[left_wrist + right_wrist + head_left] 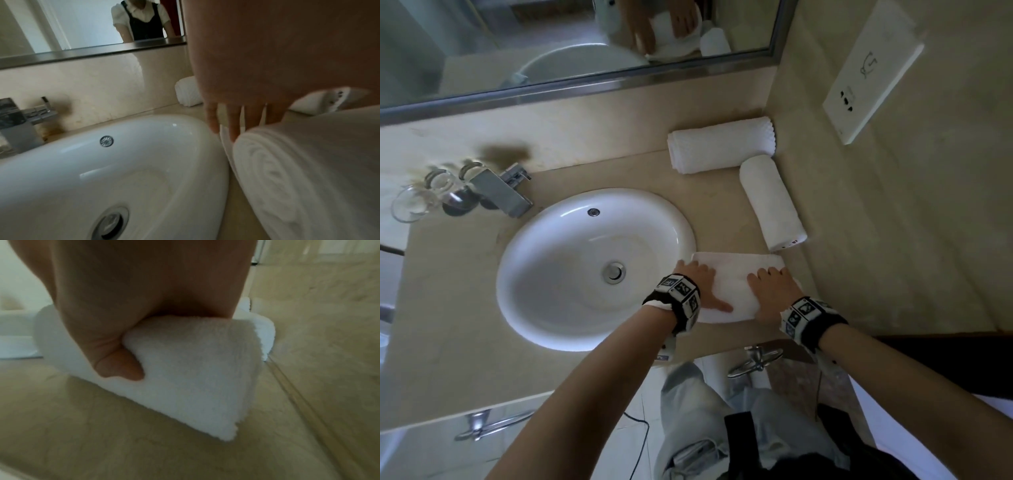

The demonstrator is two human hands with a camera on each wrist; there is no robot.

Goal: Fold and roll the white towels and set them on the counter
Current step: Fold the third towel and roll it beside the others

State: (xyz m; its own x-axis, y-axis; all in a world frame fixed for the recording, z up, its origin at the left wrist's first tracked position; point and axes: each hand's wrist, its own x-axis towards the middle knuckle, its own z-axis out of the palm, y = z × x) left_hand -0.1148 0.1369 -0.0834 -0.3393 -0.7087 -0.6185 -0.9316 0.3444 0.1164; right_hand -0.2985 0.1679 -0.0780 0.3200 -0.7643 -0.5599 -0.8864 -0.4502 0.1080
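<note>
Fingers [697, 269] of the left hand [700, 284] lie stretched and spread flat over the left end of a white towel [736, 274], pressing on it, thumb pointing right along the roll. From the left wrist view the same fingers [234, 120] reach past the rolled end of the towel [298, 170], whose spiral layers show. The right hand [774, 291] rests on the right end of the towel, its fingers [770, 275] spread forward over the top; the right wrist view shows the thumb tucked against the near side of the towel [191, 373], so the hand seems to clasp the roll, though blur there makes the grip hard to judge.

That towel lies on the beige worktop [465, 308], at its near right part, just right of the white sink [592, 267], with a flat unrolled part extending toward the far side. Two finished rolled towels sit farther back on the right: one rolled towel [774, 202] just beyond the hands, pointing near to far beside the right wall, and another roll [720, 145] lying crosswise against the far wall, the two touching at a corner. A chrome faucet [500, 190] stands at the far left of the sink, with clear glasses [424, 195] to its left. A mirror [585, 44] runs along the far wall, and a white socket panel [873, 75] is fixed to the right wall.
</note>
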